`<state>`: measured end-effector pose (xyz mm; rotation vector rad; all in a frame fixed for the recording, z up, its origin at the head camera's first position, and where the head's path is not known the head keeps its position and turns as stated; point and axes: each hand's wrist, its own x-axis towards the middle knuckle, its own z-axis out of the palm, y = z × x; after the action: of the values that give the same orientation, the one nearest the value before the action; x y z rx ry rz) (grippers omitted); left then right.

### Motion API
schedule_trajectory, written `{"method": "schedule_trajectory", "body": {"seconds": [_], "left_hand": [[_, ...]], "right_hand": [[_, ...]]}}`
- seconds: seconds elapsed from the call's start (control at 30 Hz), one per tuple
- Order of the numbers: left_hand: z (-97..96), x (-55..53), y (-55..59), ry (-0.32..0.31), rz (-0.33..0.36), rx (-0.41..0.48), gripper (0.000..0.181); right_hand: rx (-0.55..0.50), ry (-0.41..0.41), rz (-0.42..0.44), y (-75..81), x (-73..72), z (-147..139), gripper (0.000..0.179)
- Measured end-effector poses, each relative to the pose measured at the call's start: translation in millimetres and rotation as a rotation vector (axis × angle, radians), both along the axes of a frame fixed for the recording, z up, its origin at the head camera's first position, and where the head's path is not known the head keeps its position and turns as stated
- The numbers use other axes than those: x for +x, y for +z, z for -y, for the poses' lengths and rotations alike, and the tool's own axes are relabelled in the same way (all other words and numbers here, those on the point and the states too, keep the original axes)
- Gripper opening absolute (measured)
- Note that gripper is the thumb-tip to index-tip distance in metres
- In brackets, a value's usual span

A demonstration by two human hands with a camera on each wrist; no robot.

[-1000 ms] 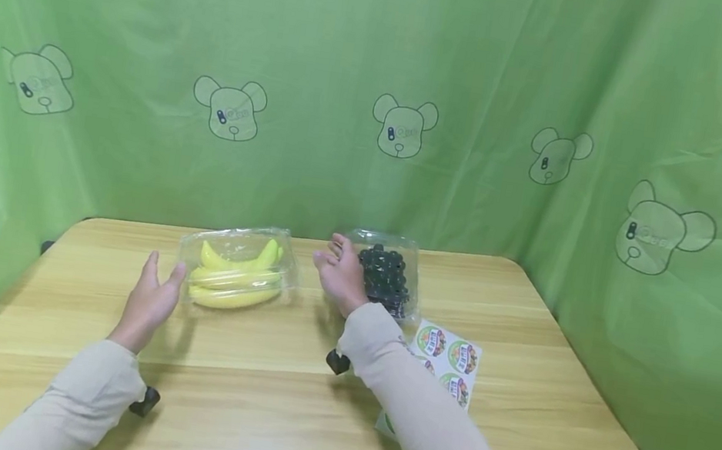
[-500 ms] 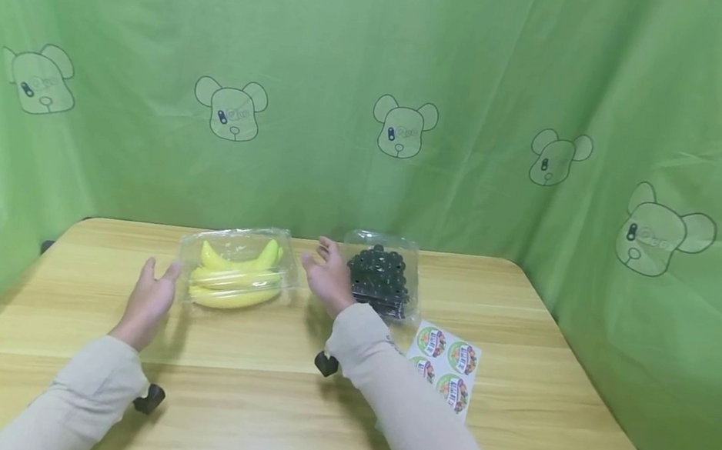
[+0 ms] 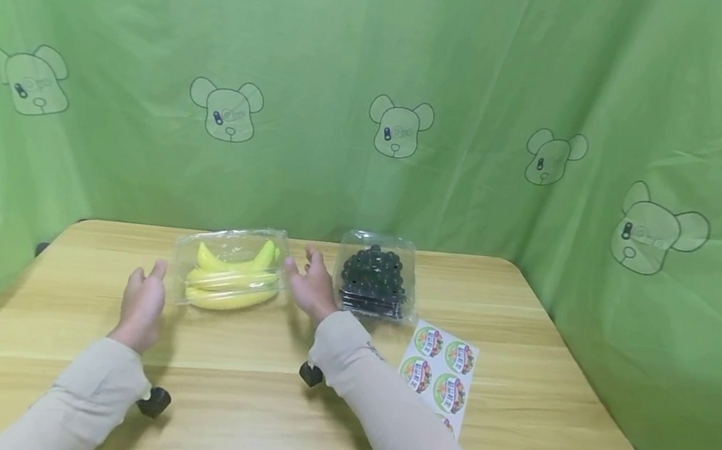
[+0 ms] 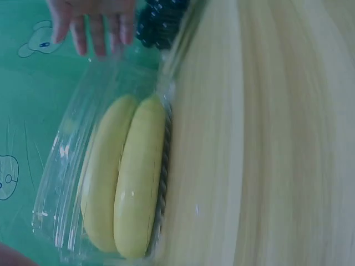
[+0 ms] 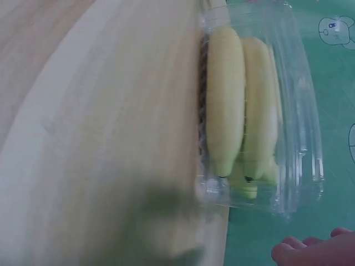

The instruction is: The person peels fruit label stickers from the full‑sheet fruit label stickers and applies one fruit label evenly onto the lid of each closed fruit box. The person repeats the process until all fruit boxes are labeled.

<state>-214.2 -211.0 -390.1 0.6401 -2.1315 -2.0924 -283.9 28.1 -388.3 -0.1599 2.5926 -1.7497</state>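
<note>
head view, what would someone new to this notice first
Probably the bright yellow bananas in a clear container, between the left hand and the right hand. Next, the dark grapes in a clear box right of the bananas, with a sticker sheet nearer the camera. Behind, a green curtain printed with cartoon animal heads.

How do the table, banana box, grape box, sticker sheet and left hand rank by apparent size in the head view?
Largest to smallest:
1. Table
2. Banana box
3. Grape box
4. Left hand
Unranked: Sticker sheet; the right sleeve hides part of it.
</note>
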Motion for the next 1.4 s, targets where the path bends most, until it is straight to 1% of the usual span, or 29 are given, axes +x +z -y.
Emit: {"method": "schedule_trajectory", "body": {"seconds": [0.07, 0.17, 0.33, 0.47, 0.63, 0.73, 0.8, 0.93, 1.2, 1.4], "left_hand": [[-0.9, -0.5, 0.0, 0.014, 0.003, 0.032, 0.078], [-2.7, -1.7, -0.6, 0.020, 0.007, 0.052, 0.081], [-5.3, -3.9, -2.3, 0.030, 0.014, 0.062, 0.082], [-6.8, -4.2, -2.1, 0.020, 0.024, 0.063, 0.081], [-7.5, -3.8, -1.7, -0.011, 0.031, 0.071, 0.083], [-7.5, -2.9, -1.7, -0.039, 0.038, 0.084, 0.083], [-7.9, -2.2, -1.2, -0.063, 0.042, 0.086, 0.083], [-9.6, -2.5, 0.6, -0.108, 0.039, 0.093, 0.088], [-12.2, -3.4, 2.1, -0.126, 0.037, 0.100, 0.081], [-11.9, -3.7, 0.5, -0.134, 0.039, 0.098, 0.082]], "right_hand": [[0.008, -0.009, 0.001, -2.5, 0.4, 1, 0.064], [0.004, -0.022, 0.014, -5.8, -0.1, 2, 0.065], [0.002, -0.024, 0.048, -9.5, -2.4, 2, 0.066], [-0.009, -0.018, 0.065, -10.0, -5.6, 0, 0.066], [-0.036, -0.003, 0.109, -11.3, -7.4, -2, 0.066], [-0.022, 0.015, 0.132, -12.6, -6.9, -3, 0.066], [-0.021, 0.027, 0.137, -12.6, -6.9, -3, 0.066], [-0.024, 0.037, 0.139, -12.0, -8.2, -3, 0.065], [-0.102, 0.095, 0.193, -18.5, -9.7, -4, 0.065], [-0.209, 0.166, 0.240, -21.2, -10.0, -8, 0.062]]}}
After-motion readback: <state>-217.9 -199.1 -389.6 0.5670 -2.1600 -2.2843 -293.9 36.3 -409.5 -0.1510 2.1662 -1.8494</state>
